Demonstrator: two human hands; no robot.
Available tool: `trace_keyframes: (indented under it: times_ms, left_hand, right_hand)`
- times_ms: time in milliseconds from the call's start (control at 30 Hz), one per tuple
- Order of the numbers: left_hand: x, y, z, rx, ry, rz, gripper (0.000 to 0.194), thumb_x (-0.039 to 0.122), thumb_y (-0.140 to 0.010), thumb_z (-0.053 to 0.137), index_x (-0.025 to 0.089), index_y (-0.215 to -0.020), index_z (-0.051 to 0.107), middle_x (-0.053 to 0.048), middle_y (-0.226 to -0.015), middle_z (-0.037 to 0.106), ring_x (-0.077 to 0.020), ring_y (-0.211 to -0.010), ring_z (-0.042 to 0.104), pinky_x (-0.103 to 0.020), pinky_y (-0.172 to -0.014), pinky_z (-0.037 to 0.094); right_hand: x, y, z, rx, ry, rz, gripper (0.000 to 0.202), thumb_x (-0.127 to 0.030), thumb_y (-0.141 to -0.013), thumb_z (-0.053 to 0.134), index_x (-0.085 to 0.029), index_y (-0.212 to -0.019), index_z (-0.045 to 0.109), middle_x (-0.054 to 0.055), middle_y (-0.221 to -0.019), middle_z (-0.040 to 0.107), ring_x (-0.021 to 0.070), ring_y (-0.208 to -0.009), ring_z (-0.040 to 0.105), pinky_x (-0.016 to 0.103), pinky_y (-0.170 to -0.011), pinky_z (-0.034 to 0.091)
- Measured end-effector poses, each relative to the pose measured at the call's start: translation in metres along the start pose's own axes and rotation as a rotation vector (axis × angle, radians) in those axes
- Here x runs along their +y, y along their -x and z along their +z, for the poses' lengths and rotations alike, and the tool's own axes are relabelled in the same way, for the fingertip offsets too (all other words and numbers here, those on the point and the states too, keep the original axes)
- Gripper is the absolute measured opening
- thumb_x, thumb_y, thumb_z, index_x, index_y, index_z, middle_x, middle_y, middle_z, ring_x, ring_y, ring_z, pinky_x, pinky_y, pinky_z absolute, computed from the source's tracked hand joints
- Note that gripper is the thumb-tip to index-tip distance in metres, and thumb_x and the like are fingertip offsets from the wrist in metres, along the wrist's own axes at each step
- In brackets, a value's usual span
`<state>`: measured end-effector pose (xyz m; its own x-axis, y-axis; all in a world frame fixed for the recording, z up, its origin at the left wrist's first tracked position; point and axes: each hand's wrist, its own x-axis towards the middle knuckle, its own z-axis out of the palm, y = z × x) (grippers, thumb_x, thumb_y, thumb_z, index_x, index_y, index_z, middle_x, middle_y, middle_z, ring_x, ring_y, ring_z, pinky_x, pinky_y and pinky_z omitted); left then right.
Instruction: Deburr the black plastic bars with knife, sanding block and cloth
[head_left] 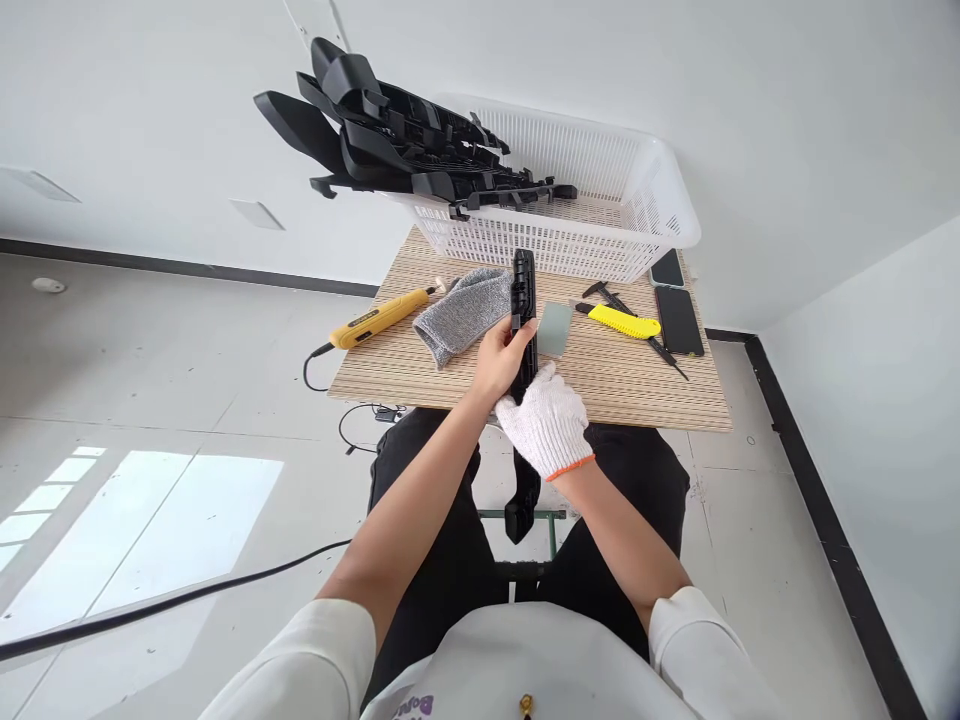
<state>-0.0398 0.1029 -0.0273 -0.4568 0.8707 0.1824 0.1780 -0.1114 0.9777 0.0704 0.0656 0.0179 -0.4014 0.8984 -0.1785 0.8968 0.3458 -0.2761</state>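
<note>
A long black plastic trim part stretches from above the table's near half down past its front edge, its wider curved end hanging between my knees. My bare left hand is closed around its middle, thumb across the top. Just below, my right hand, in a white knitted glove with an orange cuff, also grips the part. Beside the part on the right lies a small grey-green rectangular sheet. A folded grey knitted cloth or sleeve rests to the left of it.
Behind, a white plastic basket holds several similar black parts jutting out leftward. A yellow corded tool lies at left on the wooden table. At right are a yellow utility knife, black calipers and a dark phone.
</note>
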Motion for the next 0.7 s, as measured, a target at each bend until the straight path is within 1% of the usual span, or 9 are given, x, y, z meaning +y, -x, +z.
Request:
trace_keyframes:
  times_ms: [100,233,300,400,467,533,567,633,700]
  left_hand:
    - [0.000,-0.001,-0.003,-0.043,-0.011,0.009,0.035,0.052,-0.087,0.058,0.020,-0.075,0.048,0.000,-0.070,0.046,-0.0141,-0.066,0.043,-0.028,-0.063,0.035]
    - [0.003,0.000,-0.006,-0.089,-0.029,0.008,0.043,0.058,-0.085,0.062,0.021,-0.074,0.042,0.001,-0.067,0.041,-0.0129,-0.063,0.041,-0.027,-0.062,0.034]
    - [0.004,0.001,-0.003,-0.124,0.001,-0.011,0.046,0.060,-0.085,0.063,0.021,-0.074,0.041,0.002,-0.065,0.041,-0.0120,-0.060,0.041,-0.027,-0.059,0.034]
    - [0.005,0.002,0.001,-0.171,0.065,-0.022,0.045,0.061,-0.087,0.061,0.021,-0.075,0.042,0.002,-0.065,0.044,-0.0116,-0.058,0.045,-0.027,-0.057,0.038]
    - [0.008,0.002,-0.003,-0.171,0.042,0.015,0.041,0.059,-0.090,0.057,0.021,-0.077,0.047,0.001,-0.068,0.048,-0.0127,-0.061,0.049,-0.028,-0.059,0.042]
    - [0.015,0.002,-0.021,-0.116,-0.107,0.106,0.035,0.054,-0.093,0.054,0.021,-0.082,0.053,-0.003,-0.077,0.056,-0.0160,-0.071,0.055,-0.031,-0.068,0.048]
    - [0.018,0.002,-0.036,-0.062,-0.229,0.164,0.031,0.051,-0.094,0.054,0.022,-0.086,0.056,-0.004,-0.084,0.060,-0.0184,-0.079,0.059,-0.034,-0.074,0.050]
    - [0.023,0.001,-0.078,0.164,-0.462,0.271,0.022,0.045,-0.093,0.057,0.023,-0.090,0.059,-0.007,-0.095,0.065,-0.0240,-0.098,0.060,-0.043,-0.093,0.048]
    - [0.019,0.001,-0.126,0.448,-0.674,0.235,0.015,0.039,-0.091,0.059,0.025,-0.096,0.059,-0.006,-0.105,0.065,-0.0301,-0.112,0.055,-0.053,-0.101,0.043]
  right_hand:
    - [0.004,-0.002,-0.002,-0.016,-0.035,-0.019,0.082,-0.050,-0.089,0.046,0.009,-0.145,0.038,0.035,-0.112,0.061,0.0445,-0.097,0.065,0.056,-0.078,0.051]
    - [0.030,-0.018,-0.010,-0.082,-0.234,-0.117,0.053,-0.048,-0.093,0.036,-0.013,-0.123,0.061,0.018,-0.098,0.069,0.0366,-0.092,0.066,0.045,-0.077,0.050]
    - [0.047,-0.031,-0.009,-0.114,-0.378,-0.218,0.043,-0.048,-0.092,0.038,-0.020,-0.109,0.065,0.011,-0.093,0.070,0.0305,-0.090,0.065,0.038,-0.077,0.048]
    - [0.067,-0.049,-0.002,-0.131,-0.591,-0.352,0.037,-0.045,-0.093,0.037,-0.020,-0.093,0.064,0.005,-0.088,0.068,0.0217,-0.084,0.062,0.031,-0.075,0.047]
    - [0.075,-0.056,0.002,-0.108,-0.771,-0.372,0.034,-0.041,-0.092,0.037,-0.019,-0.083,0.062,0.005,-0.086,0.067,0.0197,-0.084,0.061,0.029,-0.075,0.048]
    - [0.077,-0.056,0.004,-0.146,-0.994,-0.349,0.029,-0.039,-0.090,0.042,-0.019,-0.085,0.063,0.007,-0.088,0.069,0.0205,-0.088,0.063,0.030,-0.079,0.051]
    - [0.078,-0.054,0.003,-0.192,-1.083,-0.335,0.028,-0.039,-0.090,0.044,-0.019,-0.092,0.064,0.007,-0.091,0.070,0.0210,-0.091,0.064,0.031,-0.080,0.052]
    - [0.078,-0.049,0.001,-0.317,-1.223,-0.331,0.034,-0.040,-0.091,0.048,-0.019,-0.111,0.064,0.008,-0.099,0.073,0.0217,-0.098,0.066,0.033,-0.083,0.054]
    - [0.077,-0.045,0.000,-0.402,-1.313,-0.356,0.042,-0.043,-0.092,0.052,-0.018,-0.125,0.059,0.009,-0.105,0.073,0.0217,-0.104,0.066,0.034,-0.085,0.055]
